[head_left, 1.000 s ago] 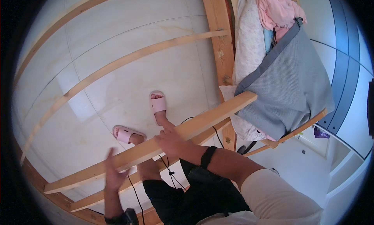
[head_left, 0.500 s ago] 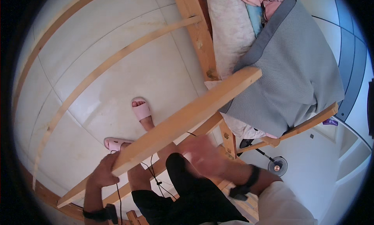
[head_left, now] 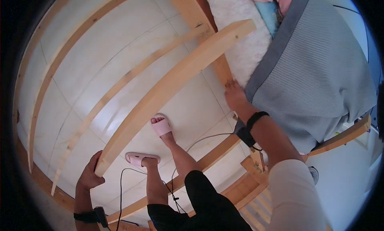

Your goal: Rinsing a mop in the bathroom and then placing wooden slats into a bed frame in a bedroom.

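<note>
A long wooden beam (head_left: 172, 87) slants across the view, its far end, with a small hole, raised over the bed frame. My left hand (head_left: 91, 173) is closed around its near end. At the bed's corner, my right hand (head_left: 236, 97) has its fingers curled against the end of a wooden bed post (head_left: 221, 69), beside the pale mattress (head_left: 244, 39). What sits between those fingertips is hidden. A grey mesh cover (head_left: 316, 79) drapes over the bedding just right of my right hand.
Several wooden slats (head_left: 116, 91) span the tiled floor (head_left: 132, 43) on the left. A lower wooden rail (head_left: 216, 155) passes near my legs. Thin black cables (head_left: 121, 191) hang around my legs. Pink bedding (head_left: 284, 3) lies at the top, and a wooden rail (head_left: 344, 135) stands at right.
My right hand has moved from above my knee up to the bed corner. The beam's far end has swung upward and away, while my left hand keeps its near end.
</note>
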{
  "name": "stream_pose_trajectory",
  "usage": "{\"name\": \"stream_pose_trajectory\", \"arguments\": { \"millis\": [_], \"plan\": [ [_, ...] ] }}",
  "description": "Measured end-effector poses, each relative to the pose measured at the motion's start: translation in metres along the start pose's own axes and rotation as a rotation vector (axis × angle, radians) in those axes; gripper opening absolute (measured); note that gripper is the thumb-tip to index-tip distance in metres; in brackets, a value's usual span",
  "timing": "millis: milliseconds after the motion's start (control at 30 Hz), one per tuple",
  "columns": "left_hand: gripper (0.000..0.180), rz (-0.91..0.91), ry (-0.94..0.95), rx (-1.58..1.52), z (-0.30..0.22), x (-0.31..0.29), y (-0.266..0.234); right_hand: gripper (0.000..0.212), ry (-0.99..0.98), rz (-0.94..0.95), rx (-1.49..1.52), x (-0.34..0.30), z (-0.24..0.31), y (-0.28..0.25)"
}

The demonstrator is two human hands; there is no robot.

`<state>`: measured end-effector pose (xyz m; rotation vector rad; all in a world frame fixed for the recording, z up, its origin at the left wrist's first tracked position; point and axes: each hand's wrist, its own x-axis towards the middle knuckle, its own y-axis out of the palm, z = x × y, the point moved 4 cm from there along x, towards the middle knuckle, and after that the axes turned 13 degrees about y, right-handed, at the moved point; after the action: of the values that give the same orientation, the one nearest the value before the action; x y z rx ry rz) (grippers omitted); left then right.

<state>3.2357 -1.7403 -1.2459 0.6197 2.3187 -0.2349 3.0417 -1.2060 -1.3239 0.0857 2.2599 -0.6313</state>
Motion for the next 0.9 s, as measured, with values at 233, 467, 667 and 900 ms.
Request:
{"name": "stream_pose_trajectory", "arguments": {
  "millis": [233,467,667,900],
  "plan": [
    [0.086,-0.015,0.03,0.029,0.019,0.003,0.019,0.031,-0.174,0.043,-0.28,-0.044,-0.024,0.054],
    [0.086,0.053,0.087,-0.039,0.041,0.004,0.036,0.034,-0.056,0.344,0.12,-0.057,-0.014,0.019],
    [0.086,0.09,0.152,0.179,0.065,0.003,0.052,0.039,-0.07,0.44,0.066,-0.041,-0.063,-0.02],
    [0.084,0.24,0.052,0.283,0.091,0.068,0.12,0.026,0.318,-0.338,0.033,-0.037,-0.173,0.116]
  ]
}}
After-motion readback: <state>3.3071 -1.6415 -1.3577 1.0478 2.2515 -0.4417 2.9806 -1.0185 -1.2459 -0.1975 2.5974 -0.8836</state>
